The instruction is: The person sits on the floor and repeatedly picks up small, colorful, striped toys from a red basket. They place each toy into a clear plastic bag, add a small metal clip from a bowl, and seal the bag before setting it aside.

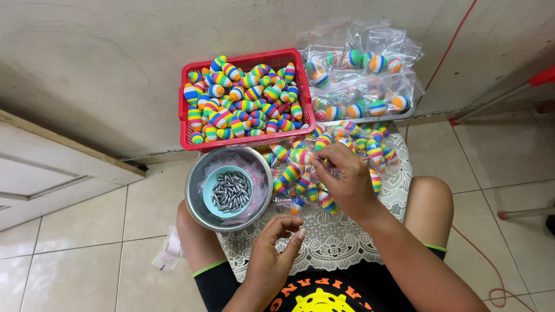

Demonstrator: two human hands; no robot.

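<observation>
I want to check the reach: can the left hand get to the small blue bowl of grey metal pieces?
Probably yes. The left hand hovers just below the steel bowl that holds the blue bowl. The blue bowl lies open on top, and nothing stands between them.
</observation>
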